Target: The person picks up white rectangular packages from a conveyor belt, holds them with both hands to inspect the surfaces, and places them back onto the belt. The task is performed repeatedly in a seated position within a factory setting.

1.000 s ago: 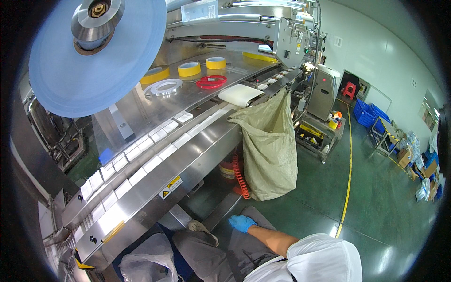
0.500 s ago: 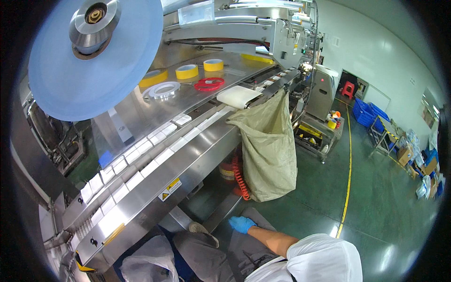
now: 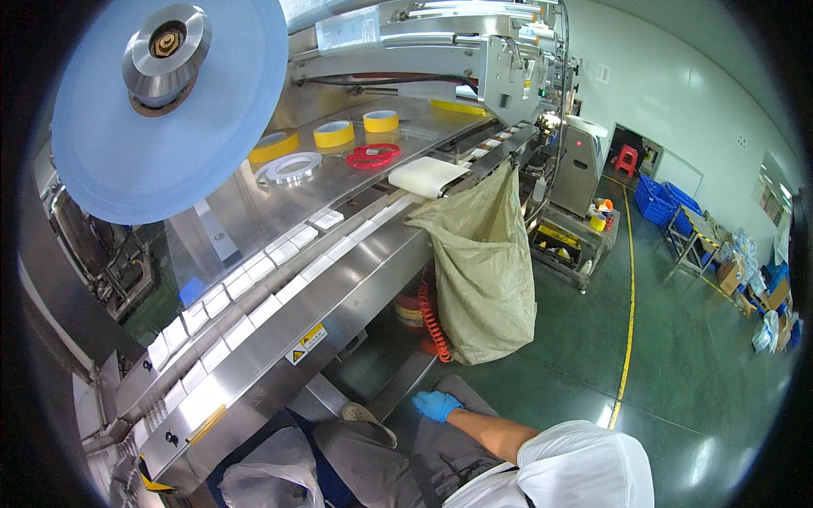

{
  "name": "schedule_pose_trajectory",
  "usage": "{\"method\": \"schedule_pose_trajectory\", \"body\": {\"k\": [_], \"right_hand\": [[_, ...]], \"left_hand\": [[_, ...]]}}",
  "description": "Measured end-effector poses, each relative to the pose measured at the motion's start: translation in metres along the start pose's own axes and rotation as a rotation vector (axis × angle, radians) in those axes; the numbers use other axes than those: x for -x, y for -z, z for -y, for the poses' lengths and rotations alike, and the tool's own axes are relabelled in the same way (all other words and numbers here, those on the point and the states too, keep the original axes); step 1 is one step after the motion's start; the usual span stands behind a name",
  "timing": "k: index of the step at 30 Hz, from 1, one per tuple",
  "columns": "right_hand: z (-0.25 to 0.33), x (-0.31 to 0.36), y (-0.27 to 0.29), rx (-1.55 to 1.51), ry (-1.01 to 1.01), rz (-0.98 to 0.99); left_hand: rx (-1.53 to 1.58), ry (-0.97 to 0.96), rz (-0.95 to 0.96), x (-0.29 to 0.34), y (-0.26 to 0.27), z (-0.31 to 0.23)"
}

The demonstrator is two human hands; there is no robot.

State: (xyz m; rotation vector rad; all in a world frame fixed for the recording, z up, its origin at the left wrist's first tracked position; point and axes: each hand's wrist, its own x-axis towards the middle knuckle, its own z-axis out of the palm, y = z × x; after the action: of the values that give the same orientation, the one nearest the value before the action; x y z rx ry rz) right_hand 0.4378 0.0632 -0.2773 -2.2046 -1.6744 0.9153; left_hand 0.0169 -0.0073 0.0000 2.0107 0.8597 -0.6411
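My right hand point(image 3: 436, 405), in a blue glove, rests on my grey-trousered right thigh point(image 3: 457, 440). Its back faces up, and its fingers bend over the leg, too hidden to read as open or closed. No object shows in it. My left hand is out of view. Across from my knees runs a metal conveyor point(image 3: 339, 275) with two rows of small white packs point(image 3: 293, 289). A beige sack point(image 3: 487, 279) hangs from its side, near my right knee. Below me to the left, a translucent plastic bag point(image 3: 271, 466) lines a dark blue container point(image 3: 224, 466).
A large pale blue reel point(image 3: 220, 102) looms at upper left. Yellow tape rolls point(image 3: 334, 134), red-handled scissors point(image 3: 373, 156) and a white ring-shaped roll point(image 3: 294, 168) lie on the metal table. A white pad point(image 3: 428, 176) bridges the conveyor. Blue crates point(image 3: 654, 201) stand far right.
My view has shifted slightly. The white packs sit at slightly different places along the conveyor. My right hand stays on my thigh.
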Motion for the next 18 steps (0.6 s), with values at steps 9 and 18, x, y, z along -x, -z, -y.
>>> {"method": "schedule_pose_trajectory", "body": {"k": [9,18], "right_hand": [[-0.013,-0.006,-0.009,0.190,0.227,-0.057],[-0.010,-0.007,-0.011,0.081,0.046,-0.036]], "left_hand": [[-0.058,-0.040,-0.005,0.000,-0.010,0.004],[-0.363,-0.322,0.016,-0.008,-0.042,0.031]]}}
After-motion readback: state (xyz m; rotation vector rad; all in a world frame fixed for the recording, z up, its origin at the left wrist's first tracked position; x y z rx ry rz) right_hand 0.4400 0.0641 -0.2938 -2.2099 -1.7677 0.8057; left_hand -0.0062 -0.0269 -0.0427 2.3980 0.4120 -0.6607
